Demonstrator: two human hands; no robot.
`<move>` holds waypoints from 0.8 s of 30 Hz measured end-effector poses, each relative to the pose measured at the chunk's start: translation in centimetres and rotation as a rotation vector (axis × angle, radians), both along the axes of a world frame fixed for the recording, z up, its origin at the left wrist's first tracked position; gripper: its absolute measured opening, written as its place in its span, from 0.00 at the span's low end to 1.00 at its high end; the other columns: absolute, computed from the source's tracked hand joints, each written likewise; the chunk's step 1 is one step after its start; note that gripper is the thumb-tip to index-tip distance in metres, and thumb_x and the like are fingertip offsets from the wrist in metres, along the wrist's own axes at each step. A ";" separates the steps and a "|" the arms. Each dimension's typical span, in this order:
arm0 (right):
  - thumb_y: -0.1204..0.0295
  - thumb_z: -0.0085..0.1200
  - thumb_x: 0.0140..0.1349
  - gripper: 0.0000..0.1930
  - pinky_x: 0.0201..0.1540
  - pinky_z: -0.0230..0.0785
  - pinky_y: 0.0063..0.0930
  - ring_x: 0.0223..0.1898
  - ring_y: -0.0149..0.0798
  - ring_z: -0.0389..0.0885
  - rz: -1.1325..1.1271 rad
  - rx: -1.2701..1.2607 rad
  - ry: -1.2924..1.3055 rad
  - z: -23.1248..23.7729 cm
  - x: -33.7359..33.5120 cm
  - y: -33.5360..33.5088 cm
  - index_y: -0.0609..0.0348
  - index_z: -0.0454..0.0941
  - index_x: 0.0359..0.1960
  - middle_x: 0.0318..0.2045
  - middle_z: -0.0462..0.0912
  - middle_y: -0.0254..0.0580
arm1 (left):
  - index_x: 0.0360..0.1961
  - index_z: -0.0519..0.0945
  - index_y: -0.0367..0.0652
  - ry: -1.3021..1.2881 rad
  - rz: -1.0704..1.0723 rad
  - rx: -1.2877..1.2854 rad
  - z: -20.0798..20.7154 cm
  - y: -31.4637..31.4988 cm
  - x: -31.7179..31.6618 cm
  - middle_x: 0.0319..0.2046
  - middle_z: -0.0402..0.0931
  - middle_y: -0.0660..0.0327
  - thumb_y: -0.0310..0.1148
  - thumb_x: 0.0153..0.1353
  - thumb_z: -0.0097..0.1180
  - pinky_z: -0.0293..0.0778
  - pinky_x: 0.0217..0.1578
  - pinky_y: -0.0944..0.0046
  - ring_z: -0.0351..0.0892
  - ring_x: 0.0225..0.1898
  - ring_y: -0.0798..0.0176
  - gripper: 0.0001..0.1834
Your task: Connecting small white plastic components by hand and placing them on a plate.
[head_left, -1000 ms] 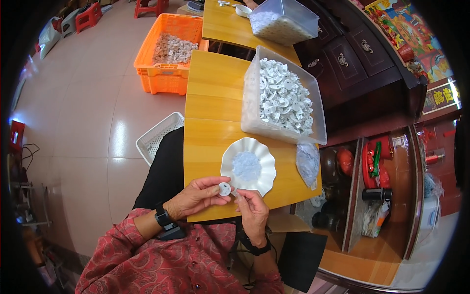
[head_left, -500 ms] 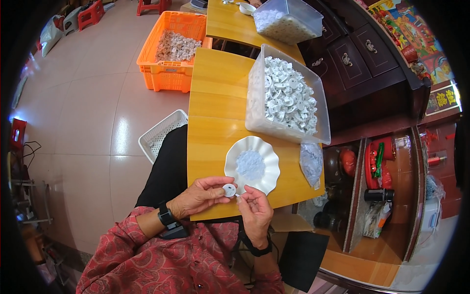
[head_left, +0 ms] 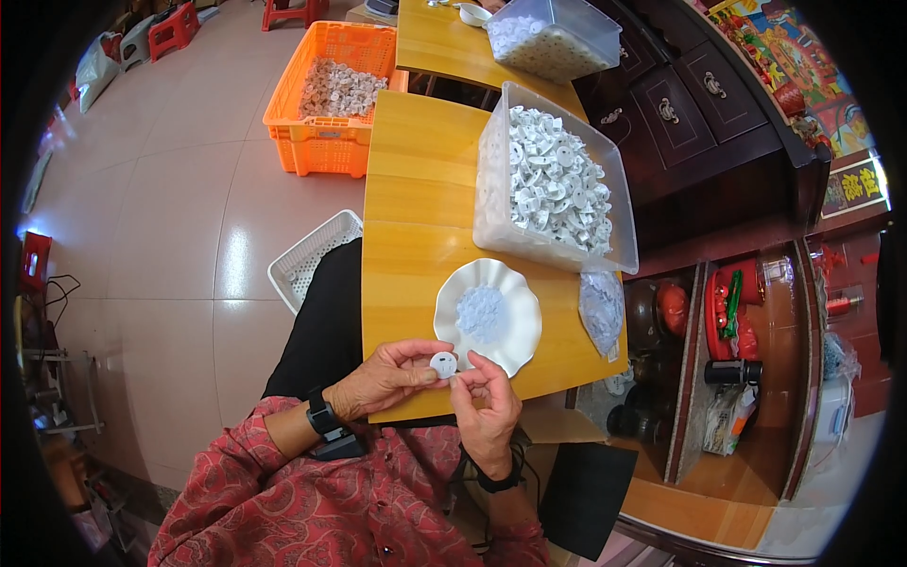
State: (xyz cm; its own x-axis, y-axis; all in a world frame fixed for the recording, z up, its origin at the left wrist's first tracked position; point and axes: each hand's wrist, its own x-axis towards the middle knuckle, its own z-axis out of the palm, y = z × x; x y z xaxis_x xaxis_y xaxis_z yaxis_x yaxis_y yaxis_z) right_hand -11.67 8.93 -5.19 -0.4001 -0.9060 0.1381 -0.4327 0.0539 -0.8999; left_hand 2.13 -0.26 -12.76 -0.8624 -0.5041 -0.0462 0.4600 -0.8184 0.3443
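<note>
Over the near edge of the yellow table, my left hand pinches a small round white plastic part between thumb and fingers. Dark slots show on its upturned face. My right hand has thumb and index finger pressed together at the part's right edge; anything between these fingertips is too small or hidden to name. Just beyond both hands lies a white scalloped plate with a heap of tiny pale bluish pieces in its middle.
Past the plate, a translucent tub holds many white plastic parts. A bag of pale pieces lies at the table's right edge. An orange crate and a white basket stand left of the yellow table. Dark cabinets line the right.
My right hand has shifted slightly left, its fingertips now against the round part. A tiny white piece that showed at those fingertips is no longer distinct. The round part's face has turned slightly.
</note>
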 end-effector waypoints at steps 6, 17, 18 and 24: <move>0.83 0.59 0.57 0.19 0.35 0.74 0.20 0.30 0.25 0.79 -0.006 0.002 0.101 0.2 0.1 -0.1 0.67 0.75 0.51 0.29 0.82 0.37 | 0.59 0.73 0.36 -0.057 0.030 -0.081 0.1 0.1 0.1 0.53 0.76 0.55 0.23 0.63 0.58 0.73 0.59 0.60 0.76 0.55 0.60 0.22; 0.83 0.59 0.56 0.18 0.33 0.74 0.20 0.28 0.26 0.79 0.008 0.011 0.184 0.3 0.4 -0.4 0.65 0.76 0.50 0.28 0.82 0.37 | 0.58 0.73 0.34 -0.110 0.069 -0.238 0.3 0.0 0.1 0.50 0.78 0.58 0.19 0.61 0.58 0.73 0.57 0.66 0.77 0.52 0.66 0.22; 0.83 0.59 0.56 0.18 0.33 0.74 0.20 0.28 0.26 0.79 0.015 0.012 0.194 0.3 0.4 -0.4 0.65 0.76 0.50 0.28 0.82 0.37 | 0.58 0.73 0.34 -0.130 0.080 -0.278 0.2 0.0 0.2 0.50 0.77 0.58 0.19 0.61 0.58 0.73 0.57 0.66 0.77 0.53 0.66 0.22; 0.84 0.59 0.55 0.19 0.31 0.74 0.20 0.27 0.26 0.79 0.024 -0.014 0.230 0.4 0.5 -0.2 0.66 0.76 0.50 0.27 0.82 0.37 | 0.58 0.73 0.34 -0.098 0.066 -0.216 0.2 -0.2 0.3 0.51 0.77 0.57 0.20 0.62 0.58 0.72 0.58 0.64 0.77 0.53 0.64 0.22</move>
